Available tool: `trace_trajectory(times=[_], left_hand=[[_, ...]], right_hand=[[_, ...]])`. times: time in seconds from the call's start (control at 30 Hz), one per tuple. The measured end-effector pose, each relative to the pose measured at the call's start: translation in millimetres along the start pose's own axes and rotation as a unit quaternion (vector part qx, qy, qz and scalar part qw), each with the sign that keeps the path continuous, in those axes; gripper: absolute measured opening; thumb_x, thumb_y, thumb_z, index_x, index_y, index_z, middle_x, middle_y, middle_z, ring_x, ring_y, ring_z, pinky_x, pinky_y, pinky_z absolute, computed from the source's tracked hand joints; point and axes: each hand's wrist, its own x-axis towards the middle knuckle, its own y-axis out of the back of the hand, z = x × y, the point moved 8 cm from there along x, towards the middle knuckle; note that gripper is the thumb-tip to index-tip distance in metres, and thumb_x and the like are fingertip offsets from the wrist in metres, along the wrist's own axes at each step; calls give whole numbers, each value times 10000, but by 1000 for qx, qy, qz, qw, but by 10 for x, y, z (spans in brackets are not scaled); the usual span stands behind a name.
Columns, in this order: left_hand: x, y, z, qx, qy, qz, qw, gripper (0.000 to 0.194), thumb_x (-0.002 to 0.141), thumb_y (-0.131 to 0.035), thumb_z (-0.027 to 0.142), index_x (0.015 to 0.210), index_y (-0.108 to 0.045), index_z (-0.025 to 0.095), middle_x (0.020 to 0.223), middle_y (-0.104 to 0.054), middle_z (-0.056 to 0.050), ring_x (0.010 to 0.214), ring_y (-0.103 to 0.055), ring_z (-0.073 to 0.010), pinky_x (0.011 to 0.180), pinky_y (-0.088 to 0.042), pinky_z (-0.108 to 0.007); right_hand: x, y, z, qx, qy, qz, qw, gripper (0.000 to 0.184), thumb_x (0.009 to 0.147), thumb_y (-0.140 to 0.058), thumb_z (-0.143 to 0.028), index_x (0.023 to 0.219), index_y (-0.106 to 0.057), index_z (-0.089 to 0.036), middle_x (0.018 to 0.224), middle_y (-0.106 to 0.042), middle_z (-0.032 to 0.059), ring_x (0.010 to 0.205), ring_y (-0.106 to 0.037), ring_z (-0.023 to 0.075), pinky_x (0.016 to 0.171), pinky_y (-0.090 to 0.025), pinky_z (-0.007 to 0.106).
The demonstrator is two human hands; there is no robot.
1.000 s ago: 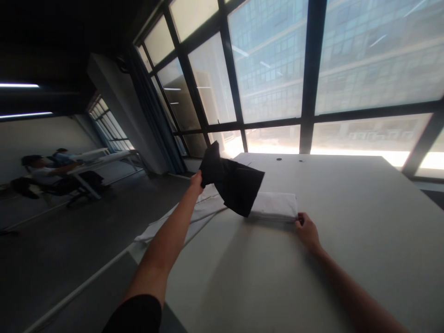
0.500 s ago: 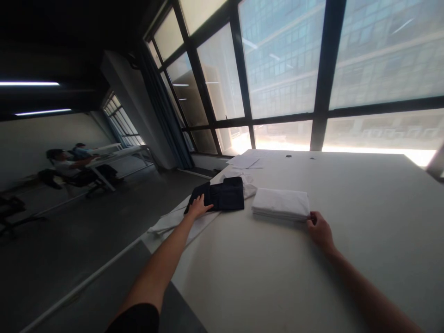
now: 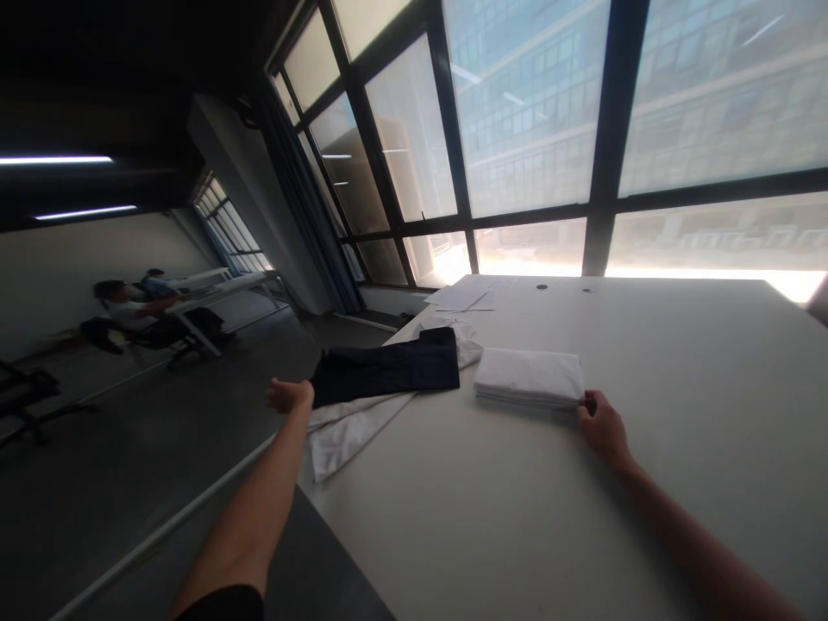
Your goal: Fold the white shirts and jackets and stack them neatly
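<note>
A dark navy garment (image 3: 388, 366) lies stretched across the left side of the white table, its left end reaching past the table edge. At that end my left hand (image 3: 291, 395) is closed on the cloth, though its fingers are partly hidden. Under the dark garment is a crumpled white garment (image 3: 353, 438), part of it draped at the table's left edge. To the right rests a flat stack of folded white cloth (image 3: 529, 375). My right hand (image 3: 603, 423) pinches the near right corner of this stack between thumb and fingers.
White paper sheets (image 3: 462, 296) lie at the far left of the table (image 3: 517, 517). Beyond the table stand large framed windows (image 3: 527, 112) and a dark curtain (image 3: 301, 190). In the left background a person (image 3: 133, 306) sits at another desk, near an office chair (image 3: 29, 388).
My left hand has moved left and toward me, and the dark garment's left part is now drawn out longer. My right hand stays at the white stack's corner.
</note>
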Motion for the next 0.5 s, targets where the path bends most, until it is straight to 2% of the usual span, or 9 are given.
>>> trace_trajectory(times=[0.07, 0.1, 0.2, 0.27, 0.33, 0.4, 0.5], left_hand=[[-213, -153, 140, -40, -4, -14, 999, 563, 898, -483, 144, 1445, -352, 112, 1451, -415, -243, 1377, -387, -378, 1067, -363, -537], [-347, -342, 286, -109, -20, -68, 992, 543, 899, -483, 134, 1433, -384, 124, 1478, -402, -225, 1417, -343, -353, 1114, -319, -506], [-799, -902, 774, -172, -46, -178, 968, 338, 858, -606, 181, 1196, -612, 163, 1249, -629, -144, 1270, -537, -284, 1086, -382, -379], [-1081, -1237, 1071, -204, -36, -234, 950, 336, 798, -716, 225, 1118, -648, 151, 1072, -699, -129, 1150, -624, -289, 1020, -442, -374], [-1315, -1490, 1348, -239, -19, -280, 930, 402, 742, -779, 226, 1113, -649, 140, 969, -722, -117, 1040, -678, -286, 922, -499, -371], [-1503, -1650, 1643, -277, -10, -323, 905, 457, 709, -814, 224, 1124, -647, 127, 931, -733, -122, 935, -711, -281, 825, -535, -371], [-1724, -1713, 2147, -334, -18, -373, 865, 468, 761, -790, 269, 1184, -640, 135, 1020, -739, -146, 898, -725, -254, 791, -555, -368]], right_hand=[[4, -6, 14, -2, -3, -1, 1000, 387, 816, -486, -323, 1145, -624, -173, 968, -733, 120, 846, -672, 252, 726, -454, 312], [6, -8, 19, -2, -2, -1, 1000, 391, 815, -487, -324, 1149, -623, -173, 971, -733, 121, 851, -673, 252, 728, -454, 311], [6, -7, 16, 3, 3, -2, 1000, 399, 813, -478, -323, 1154, -620, -171, 974, -734, 120, 860, -676, 250, 734, -458, 309], [2, -2, -1, 9, 7, -3, 1000, 397, 809, -469, -321, 1143, -621, -169, 977, -734, 123, 859, -678, 247, 735, -461, 308], [-2, 5, -24, 16, 7, -4, 1000, 392, 802, -462, -320, 1124, -624, -167, 972, -735, 124, 855, -681, 246, 734, -464, 307], [-4, 12, -47, 26, 6, -5, 1000, 385, 797, -457, -322, 1107, -628, -169, 962, -737, 121, 851, -683, 243, 738, -468, 306], [-3, 21, -66, 33, 5, -3, 999, 379, 792, -458, -328, 1092, -633, -176, 949, -739, 113, 838, -684, 241, 743, -470, 308]])
